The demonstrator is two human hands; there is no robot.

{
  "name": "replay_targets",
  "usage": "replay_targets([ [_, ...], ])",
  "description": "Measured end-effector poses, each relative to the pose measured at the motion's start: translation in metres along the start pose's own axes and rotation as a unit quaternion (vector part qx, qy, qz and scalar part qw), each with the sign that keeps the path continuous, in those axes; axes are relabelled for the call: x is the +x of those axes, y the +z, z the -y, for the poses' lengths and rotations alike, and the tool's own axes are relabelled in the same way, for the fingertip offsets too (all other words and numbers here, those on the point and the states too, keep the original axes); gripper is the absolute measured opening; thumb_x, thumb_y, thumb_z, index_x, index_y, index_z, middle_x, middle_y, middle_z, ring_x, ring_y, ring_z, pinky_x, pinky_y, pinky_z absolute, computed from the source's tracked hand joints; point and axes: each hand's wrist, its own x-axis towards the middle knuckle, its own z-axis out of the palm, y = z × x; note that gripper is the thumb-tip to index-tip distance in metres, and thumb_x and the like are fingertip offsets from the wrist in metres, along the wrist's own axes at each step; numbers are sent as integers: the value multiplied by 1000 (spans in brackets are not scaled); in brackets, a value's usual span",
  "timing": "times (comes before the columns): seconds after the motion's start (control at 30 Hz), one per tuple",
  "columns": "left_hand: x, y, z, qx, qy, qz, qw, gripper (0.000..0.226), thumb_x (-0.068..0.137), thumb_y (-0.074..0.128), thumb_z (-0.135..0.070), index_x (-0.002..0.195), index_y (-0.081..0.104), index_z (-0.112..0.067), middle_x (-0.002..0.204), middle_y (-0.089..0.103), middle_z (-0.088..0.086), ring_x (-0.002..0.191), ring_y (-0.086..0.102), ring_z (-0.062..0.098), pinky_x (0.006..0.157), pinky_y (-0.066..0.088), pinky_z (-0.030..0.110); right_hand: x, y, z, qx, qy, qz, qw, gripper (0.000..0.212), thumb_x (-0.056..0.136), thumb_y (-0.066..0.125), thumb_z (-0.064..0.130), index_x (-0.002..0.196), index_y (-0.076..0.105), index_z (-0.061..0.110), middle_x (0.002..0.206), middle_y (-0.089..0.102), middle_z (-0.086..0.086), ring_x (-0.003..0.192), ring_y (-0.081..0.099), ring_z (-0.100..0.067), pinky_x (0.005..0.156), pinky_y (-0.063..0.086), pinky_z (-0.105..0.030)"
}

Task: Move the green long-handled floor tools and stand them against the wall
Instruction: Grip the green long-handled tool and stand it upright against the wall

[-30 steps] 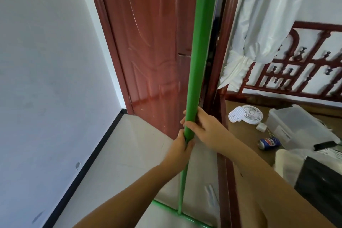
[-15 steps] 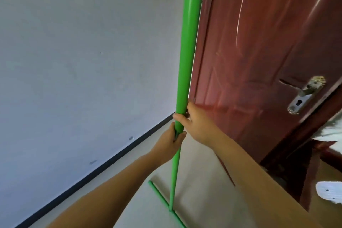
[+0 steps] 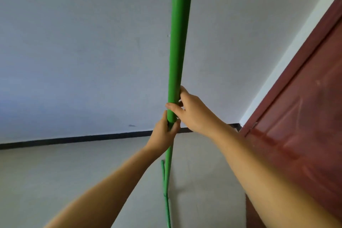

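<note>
A green long-handled floor tool (image 3: 178, 42) stands almost upright in front of me, its thick handle running off the top of the view. Its thin green crossbar (image 3: 165, 187) lies on the floor below, pointing towards the wall and me. My left hand (image 3: 163, 133) grips the pole where the thick handle narrows. My right hand (image 3: 192, 112) wraps the thick handle just above the left one. The white wall (image 3: 83, 52) is straight ahead, a short way behind the pole.
A black skirting strip (image 3: 74, 139) runs along the foot of the wall. A reddish-brown wooden door (image 3: 305, 116) and its frame stand at the right, close to my right arm. Pale floor (image 3: 55, 181) spreads below and to the left.
I have turned left with the tool: the door has slid to the right edge and the white wall now fills the view. Both hands keep the same grip; the crossbar has swung round.
</note>
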Motion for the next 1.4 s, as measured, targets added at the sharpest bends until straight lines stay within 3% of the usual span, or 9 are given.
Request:
replay_targets([
  [0.17,-14,32,-8,-17,-75,-137,988,9,91,42,-19,98,41,-12,73,49,17,62,44,24,59,36,41,5,-18,-9,22,-69,85,994,21,89,49,29,104,44,16,96,62,-11,82,60,-24,77,53,-43],
  [0.33,-12,47,-15,29,-134,-186,973,16,92,40,-22,97,39,-7,73,50,15,62,44,26,57,34,39,16,-25,-22,36,-121,117,985,22,88,51,32,98,45,13,93,62,-12,83,61,-27,80,52,-49],
  [0.57,38,56,-27,80,-152,-187,967,16,92,42,-26,98,43,-11,78,56,13,71,56,30,70,49,47,64,-50,-50,50,-164,135,976,22,87,52,33,97,47,13,89,63,-12,80,63,-26,76,54,-46],
  [0.7,82,57,-27,112,-159,-189,963,21,92,45,-28,106,44,-12,94,64,15,85,63,30,81,54,46,108,-64,-67,44,-193,163,967,18,88,52,30,95,44,16,79,57,-1,72,58,-18,62,48,-23],
  [0.77,103,57,-27,107,-168,-195,960,24,92,45,-27,110,43,-12,97,64,15,87,63,30,82,53,45,130,-70,-73,40,-199,176,963,17,88,53,30,95,44,17,77,55,1,71,56,-16,60,44,-19],
  [1.0,166,51,-26,116,-189,-204,953,25,93,44,-27,112,42,-11,96,61,13,86,61,28,80,54,43,202,-85,-87,32,-230,233,944,25,87,54,32,103,47,14,87,60,-4,80,60,-21,70,51,-29],
  [1.17,205,49,-22,105,-206,-220,948,22,92,44,-27,110,44,-14,96,59,7,90,59,24,84,54,42,253,-87,-101,35,-275,281,919,20,86,55,31,100,44,22,80,55,8,76,57,-14,62,44,-17],
  [1.3,238,55,-26,82,-230,-261,934,32,92,45,-26,122,41,-15,117,61,12,105,59,26,93,51,43,293,-95,-109,41,-319,318,892,23,85,57,29,103,45,22,91,56,5,83,56,-16,69,46,-20],
  [1.4,262,60,-29,62,-254,-291,920,36,91,46,-26,126,38,-19,116,61,14,105,59,27,97,50,47,322,-102,-115,41,-352,341,871,30,84,58,30,108,47,17,90,57,5,81,57,-16,73,49,-24],
])
